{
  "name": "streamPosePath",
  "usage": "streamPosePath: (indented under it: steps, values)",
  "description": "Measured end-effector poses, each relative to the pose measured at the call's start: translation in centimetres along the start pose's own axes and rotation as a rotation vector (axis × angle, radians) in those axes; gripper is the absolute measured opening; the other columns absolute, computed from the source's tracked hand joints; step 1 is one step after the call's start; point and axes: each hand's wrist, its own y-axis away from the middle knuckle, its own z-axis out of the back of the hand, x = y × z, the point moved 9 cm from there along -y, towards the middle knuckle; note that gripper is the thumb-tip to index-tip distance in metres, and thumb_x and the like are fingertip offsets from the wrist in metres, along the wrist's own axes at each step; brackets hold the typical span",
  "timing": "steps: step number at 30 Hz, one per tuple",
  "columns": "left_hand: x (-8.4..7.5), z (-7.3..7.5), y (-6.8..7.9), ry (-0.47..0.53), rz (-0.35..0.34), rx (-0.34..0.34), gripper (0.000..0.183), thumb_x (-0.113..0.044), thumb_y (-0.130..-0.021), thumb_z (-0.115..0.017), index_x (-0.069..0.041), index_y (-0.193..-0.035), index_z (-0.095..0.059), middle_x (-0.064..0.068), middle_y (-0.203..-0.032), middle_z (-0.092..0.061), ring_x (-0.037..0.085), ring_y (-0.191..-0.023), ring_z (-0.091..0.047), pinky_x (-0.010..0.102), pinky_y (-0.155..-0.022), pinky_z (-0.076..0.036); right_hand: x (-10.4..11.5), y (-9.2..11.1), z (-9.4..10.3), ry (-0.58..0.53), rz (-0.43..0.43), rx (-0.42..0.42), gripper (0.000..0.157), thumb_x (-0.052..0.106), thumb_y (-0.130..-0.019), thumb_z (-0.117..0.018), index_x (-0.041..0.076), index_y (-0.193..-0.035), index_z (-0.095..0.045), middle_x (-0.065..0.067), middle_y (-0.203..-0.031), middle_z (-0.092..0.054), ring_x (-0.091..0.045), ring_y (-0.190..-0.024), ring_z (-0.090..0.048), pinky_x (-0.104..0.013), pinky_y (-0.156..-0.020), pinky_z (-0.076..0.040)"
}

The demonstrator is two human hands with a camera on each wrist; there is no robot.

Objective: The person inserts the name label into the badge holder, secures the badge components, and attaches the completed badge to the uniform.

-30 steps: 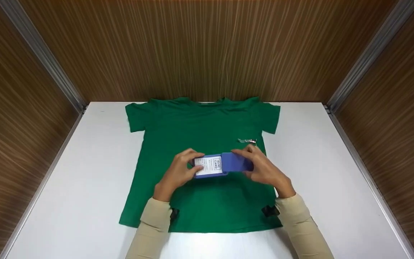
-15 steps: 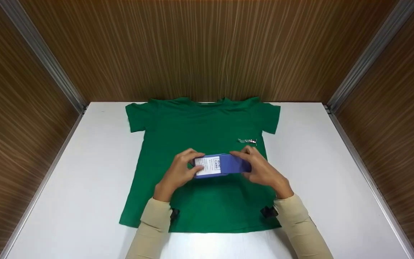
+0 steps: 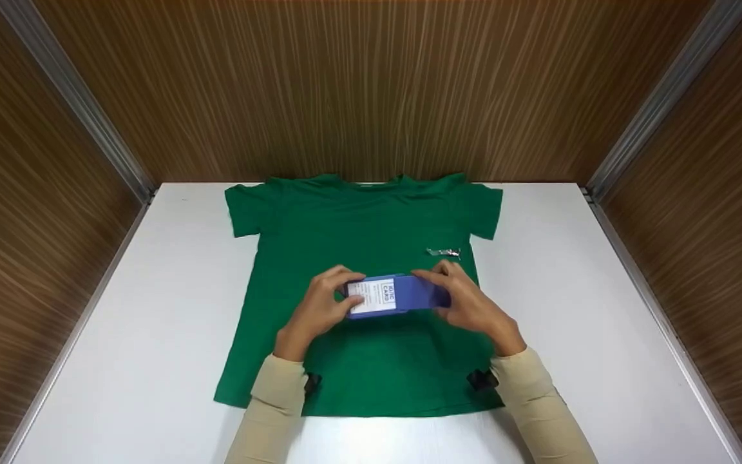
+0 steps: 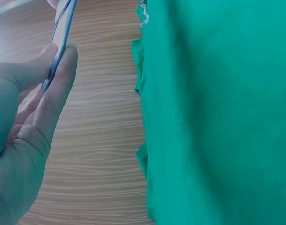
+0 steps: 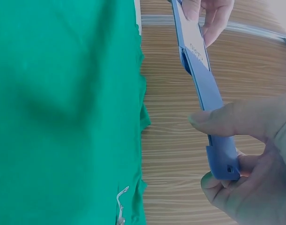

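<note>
Head view: flat blue plastic card holder [image 3: 403,294] with a white printed card [image 3: 374,297] partly slid in, held above the middle of a green short-sleeved T-shirt [image 3: 358,258] spread flat on the white table [image 3: 152,335]. Long axis runs left-right between the hands; left hand [image 3: 319,308] pinches the card end, right hand [image 3: 471,303] pinches the holder end, both equally near. A small silver clip [image 3: 443,252] lies on the shirt just beyond the right hand. Left wrist view: fingers [image 4: 58,84] curl on the thin edge. Right wrist view: thumb and fingers [image 5: 236,119] clamp the holder. Versus a second ago, the holder sits further over the card, the right hand slightly leftward.
</note>
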Motion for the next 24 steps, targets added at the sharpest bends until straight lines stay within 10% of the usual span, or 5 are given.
streamPosePath:
  steps: [24]
  values:
    - [0.03,0.10,0.07,0.013,-0.014,-0.005,0.031,-0.010,-0.096,-0.073,-0.004,-0.126,-0.072,0.010,-0.116,-0.070,0.018,-0.096,-0.063,0.043,-0.086,-0.058,-0.06,-0.09,-0.38,-0.019,0.010,0.008,0.068,-0.005,-0.084,-0.079,0.012,-0.147,-0.059,-0.015,-0.122,-0.055,-0.031,-0.113,-0.050,-0.050,-0.096,-0.051]
